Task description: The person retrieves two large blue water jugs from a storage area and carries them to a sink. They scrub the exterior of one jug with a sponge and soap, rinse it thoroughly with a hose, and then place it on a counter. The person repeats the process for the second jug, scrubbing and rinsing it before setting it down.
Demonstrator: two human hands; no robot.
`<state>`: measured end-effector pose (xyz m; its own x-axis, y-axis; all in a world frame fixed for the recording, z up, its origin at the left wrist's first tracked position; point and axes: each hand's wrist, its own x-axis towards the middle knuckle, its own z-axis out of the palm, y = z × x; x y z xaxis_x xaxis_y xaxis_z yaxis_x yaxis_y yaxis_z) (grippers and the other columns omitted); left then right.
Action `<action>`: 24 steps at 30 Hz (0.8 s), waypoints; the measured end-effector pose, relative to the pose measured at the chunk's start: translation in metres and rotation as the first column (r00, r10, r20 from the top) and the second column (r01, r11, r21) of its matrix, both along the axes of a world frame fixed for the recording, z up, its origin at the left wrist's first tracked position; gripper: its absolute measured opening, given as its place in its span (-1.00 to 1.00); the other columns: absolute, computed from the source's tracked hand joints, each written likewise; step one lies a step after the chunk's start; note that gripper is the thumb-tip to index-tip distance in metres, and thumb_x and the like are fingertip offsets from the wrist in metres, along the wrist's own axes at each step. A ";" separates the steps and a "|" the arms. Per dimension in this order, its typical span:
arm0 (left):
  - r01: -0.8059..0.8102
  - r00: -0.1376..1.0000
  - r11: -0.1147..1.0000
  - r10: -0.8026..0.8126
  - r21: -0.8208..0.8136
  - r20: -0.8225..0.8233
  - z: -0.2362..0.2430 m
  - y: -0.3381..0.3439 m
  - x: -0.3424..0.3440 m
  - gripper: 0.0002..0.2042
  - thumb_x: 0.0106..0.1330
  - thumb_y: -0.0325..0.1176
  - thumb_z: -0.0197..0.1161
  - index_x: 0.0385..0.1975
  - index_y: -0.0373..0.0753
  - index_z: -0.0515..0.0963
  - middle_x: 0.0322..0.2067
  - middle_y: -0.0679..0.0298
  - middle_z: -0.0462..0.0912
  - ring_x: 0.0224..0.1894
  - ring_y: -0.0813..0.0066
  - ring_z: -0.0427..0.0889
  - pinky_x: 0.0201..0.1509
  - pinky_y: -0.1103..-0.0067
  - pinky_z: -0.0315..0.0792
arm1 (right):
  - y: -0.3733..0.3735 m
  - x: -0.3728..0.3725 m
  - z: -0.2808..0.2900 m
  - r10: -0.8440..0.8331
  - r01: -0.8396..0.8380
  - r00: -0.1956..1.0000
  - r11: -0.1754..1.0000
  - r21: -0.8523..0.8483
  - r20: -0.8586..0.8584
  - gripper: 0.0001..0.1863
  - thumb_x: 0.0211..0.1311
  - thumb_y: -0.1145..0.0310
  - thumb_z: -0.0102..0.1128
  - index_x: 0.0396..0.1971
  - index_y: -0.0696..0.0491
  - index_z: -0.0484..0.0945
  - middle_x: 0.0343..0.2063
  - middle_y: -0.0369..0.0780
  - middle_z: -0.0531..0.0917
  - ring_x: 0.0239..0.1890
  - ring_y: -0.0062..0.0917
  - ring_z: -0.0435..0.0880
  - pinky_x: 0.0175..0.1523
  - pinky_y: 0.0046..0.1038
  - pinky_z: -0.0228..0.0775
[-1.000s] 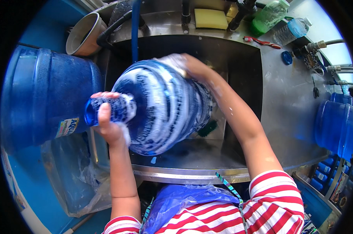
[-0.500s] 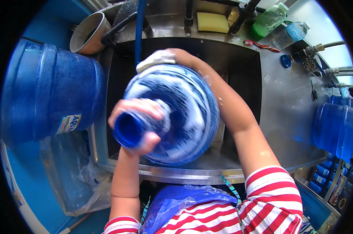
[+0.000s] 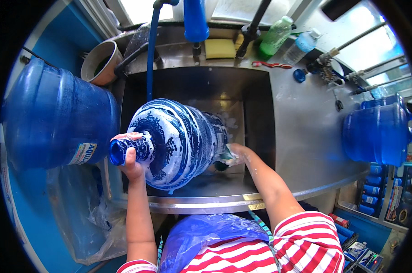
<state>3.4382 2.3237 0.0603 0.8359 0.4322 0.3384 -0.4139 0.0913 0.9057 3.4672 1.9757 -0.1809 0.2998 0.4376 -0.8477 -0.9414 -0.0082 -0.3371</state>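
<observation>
A large blue water jug, streaked with white suds, lies tilted over the steel sink, its mouth toward the left. My left hand is closed round its neck, thumb on the near side. Down by the jug's base, my right hand presses a foamy, dark green scrubbing pad against or close to the lower side. The pad is partly hidden by the fingers and suds, so its full shape does not show.
Another blue jug lies left of the sink, beside a whitish bucket. A yellow sponge, a bottle with green liquid, a clear bottle and a red brush line the back ledge. Blue jugs stand at right.
The jug has tipped over from facing up toward me to lying with its mouth leftward. My right hand has moved from its far side round to the base on the right.
</observation>
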 end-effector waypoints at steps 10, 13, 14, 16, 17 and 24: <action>0.205 0.955 0.921 -0.263 0.331 0.141 0.036 -0.068 0.002 -0.66 -0.08 -0.42 0.41 -0.25 -0.22 0.51 -0.36 0.22 0.65 -0.25 0.42 0.65 -0.02 0.47 0.50 | -0.100 0.111 0.262 0.876 0.647 0.357 0.018 -0.762 0.324 -0.54 0.24 0.15 0.15 -0.08 0.25 0.55 -0.08 0.12 0.54 -0.12 -0.08 0.61 -0.04 -0.18 0.49; 0.220 0.941 0.908 -0.294 0.357 0.167 0.040 -0.076 -0.003 -0.64 -0.11 -0.44 0.45 -0.27 -0.21 0.51 -0.37 0.25 0.67 -0.28 0.40 0.67 -0.05 0.48 0.51 | -0.001 0.099 0.349 0.412 0.683 -0.328 0.725 -0.088 0.850 -0.39 0.20 0.03 0.23 0.07 0.23 0.48 -0.08 0.05 0.55 -0.09 -0.18 0.63 -0.03 -0.25 0.50; 0.203 0.945 0.899 -0.283 0.387 0.162 0.038 -0.075 -0.004 -0.64 -0.11 -0.44 0.45 -0.27 -0.22 0.51 -0.37 0.25 0.68 -0.28 0.39 0.68 -0.05 0.48 0.52 | 0.043 0.082 0.395 0.211 0.598 -0.376 0.799 0.063 0.902 -0.35 0.19 0.00 0.26 0.09 0.23 0.47 -0.08 0.03 0.55 -0.09 -0.21 0.64 -0.03 -0.28 0.50; 0.228 0.947 0.904 -0.292 0.361 0.134 0.037 -0.078 -0.003 -0.63 -0.14 -0.47 0.47 -0.28 -0.22 0.52 -0.39 0.23 0.70 -0.29 0.37 0.70 -0.06 0.48 0.53 | 0.089 0.064 0.458 0.305 0.635 -0.487 0.767 0.093 0.818 -0.40 0.19 0.02 0.26 0.02 0.25 0.51 -0.17 0.01 0.58 -0.18 -0.22 0.66 -0.09 -0.30 0.49; 0.224 0.947 0.899 -0.292 0.376 0.136 0.038 -0.077 -0.002 -0.63 -0.14 -0.47 0.48 -0.28 -0.22 0.51 -0.39 0.24 0.70 -0.29 0.37 0.70 -0.07 0.49 0.53 | 0.103 0.066 0.474 0.338 0.619 -0.547 0.779 0.099 0.765 -0.43 0.20 0.03 0.25 -0.03 0.25 0.53 -0.23 0.01 0.59 -0.23 -0.23 0.66 -0.13 -0.29 0.49; 0.182 0.949 0.915 -0.259 0.359 0.178 0.041 -0.074 -0.002 -0.64 -0.12 -0.43 0.49 -0.30 -0.21 0.51 -0.41 0.25 0.70 -0.30 0.40 0.70 -0.08 0.48 0.53 | 0.089 0.123 0.484 0.033 0.472 -0.385 0.866 0.166 0.922 -0.53 0.50 0.11 -0.14 -0.04 0.20 0.60 -0.35 -0.06 0.71 -0.33 -0.45 0.70 -0.15 -0.47 0.55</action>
<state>3.4365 2.2502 0.1010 0.7858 0.0752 0.6139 -0.6080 -0.0885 0.7890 3.5903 2.0646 0.3031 0.7636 -0.0339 0.6447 0.6259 -0.2062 -0.7522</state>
